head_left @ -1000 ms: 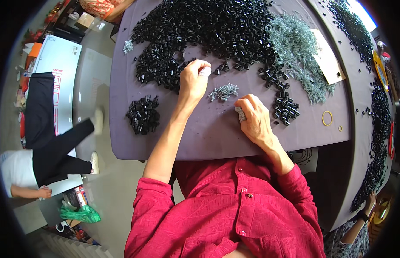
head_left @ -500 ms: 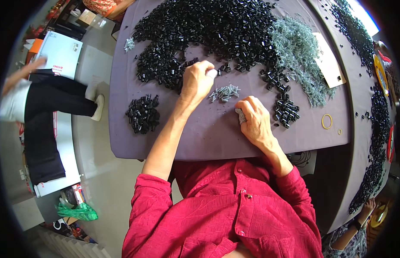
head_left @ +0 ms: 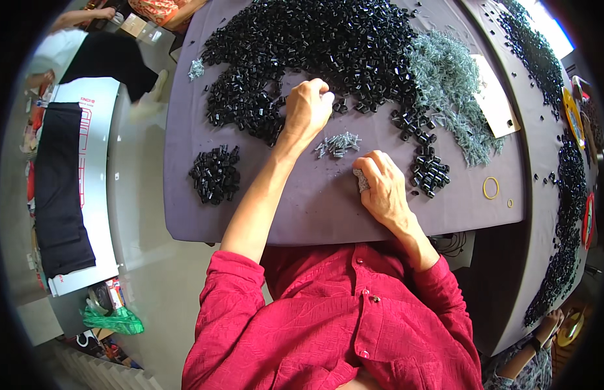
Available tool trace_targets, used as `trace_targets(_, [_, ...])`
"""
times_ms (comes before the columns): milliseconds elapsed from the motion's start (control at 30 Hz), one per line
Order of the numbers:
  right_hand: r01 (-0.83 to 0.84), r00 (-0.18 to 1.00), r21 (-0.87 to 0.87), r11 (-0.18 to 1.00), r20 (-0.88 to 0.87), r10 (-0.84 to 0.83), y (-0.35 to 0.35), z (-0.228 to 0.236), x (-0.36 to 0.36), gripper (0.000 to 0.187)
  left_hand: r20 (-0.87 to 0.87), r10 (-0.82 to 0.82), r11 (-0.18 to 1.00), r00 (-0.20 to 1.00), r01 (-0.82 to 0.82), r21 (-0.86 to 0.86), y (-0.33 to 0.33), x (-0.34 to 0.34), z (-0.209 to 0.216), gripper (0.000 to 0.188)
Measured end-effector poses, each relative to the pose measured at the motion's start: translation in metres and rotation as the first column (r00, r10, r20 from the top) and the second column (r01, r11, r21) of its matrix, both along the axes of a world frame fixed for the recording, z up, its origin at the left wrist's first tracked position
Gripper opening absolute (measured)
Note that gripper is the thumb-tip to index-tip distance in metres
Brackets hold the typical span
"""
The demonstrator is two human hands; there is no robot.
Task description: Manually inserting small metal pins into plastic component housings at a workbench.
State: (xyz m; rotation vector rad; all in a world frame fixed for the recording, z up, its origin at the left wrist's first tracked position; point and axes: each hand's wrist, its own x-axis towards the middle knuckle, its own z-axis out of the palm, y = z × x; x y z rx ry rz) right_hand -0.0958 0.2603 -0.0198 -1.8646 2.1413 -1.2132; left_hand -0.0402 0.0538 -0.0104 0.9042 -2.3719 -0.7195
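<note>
My left hand [head_left: 308, 107] reaches to the near edge of a large heap of small black plastic pieces [head_left: 334, 39]. Its fingers are curled together, and whatever they hold is hidden. Closed around a small greyish, speckled lump [head_left: 361, 180], my right hand [head_left: 384, 188] rests on the table. Between the hands lies a little pile of thin silvery screw-like pins [head_left: 339, 145]. A separate cluster of black pieces [head_left: 215, 174] sits left of my left forearm, and another group [head_left: 430, 172] lies just right of my right hand.
A broad spread of pale pins [head_left: 448, 91] covers the right side beside a sheet of card [head_left: 497, 97]. Yellow rubber bands [head_left: 490, 188] lie near the right corner. A second table [head_left: 529, 260] holds more black pieces; another person's hand [head_left: 550, 325] is there. Someone walks at left.
My left hand has shifted slightly right and up along the black heap's edge. My right hand keeps its hold with barely any movement. The person at left has moved farther up the picture.
</note>
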Motion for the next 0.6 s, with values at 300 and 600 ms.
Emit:
trace_targets(300, [0.012,1.0,-0.014,1.0,0.025,-0.012,-0.001,-0.001,-0.001,0.033,-0.015,-0.082,0.941,0.996,0.073,-0.33,-0.011,-0.014,-0.023,0.011])
trace_targets(600, [0.06,0.987,-0.088,0.994,0.154,-0.046,-0.002,-0.003,-0.002,0.031,-0.169,0.021,0.703,0.985,0.106,0.703,0.035,0.031,0.029,0.018])
